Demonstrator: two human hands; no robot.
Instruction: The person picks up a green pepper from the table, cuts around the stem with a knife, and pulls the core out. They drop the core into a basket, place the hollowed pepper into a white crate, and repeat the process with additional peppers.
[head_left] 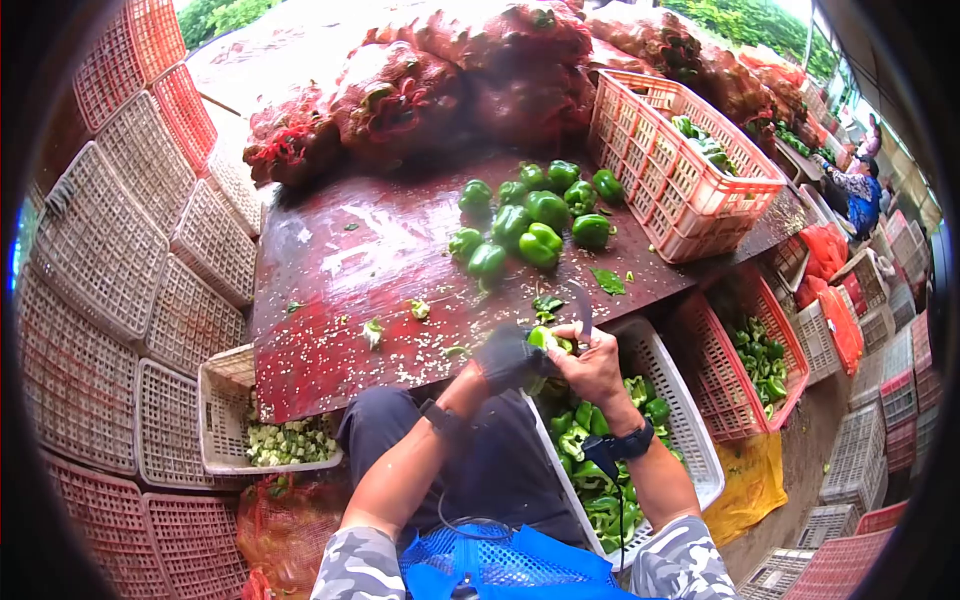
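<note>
My left hand [508, 360], in a dark glove, is closed around a green bell pepper [543, 340] above the near edge of the red table. My right hand [590, 368], bare, grips a small knife with a curved blade [581, 303] pointing up and away; its handle is hidden in the fingers. Both hands meet at the pepper. Below them stands a white crate [700, 455] holding cut green pepper pieces [600, 490]. Whole green bell peppers [541, 245] lie in a group farther back on the table [340, 270]. Pale seeds and scraps are scattered there.
Full red mesh sacks [400, 100] line the table's back. A pink crate [690, 170] stands on its right side. At left, a crate [225, 400] holds pepper cores [290, 443], beside stacked crates [100, 240]. A red crate [715, 370] of peppers sits right; another person [860, 190] is beyond.
</note>
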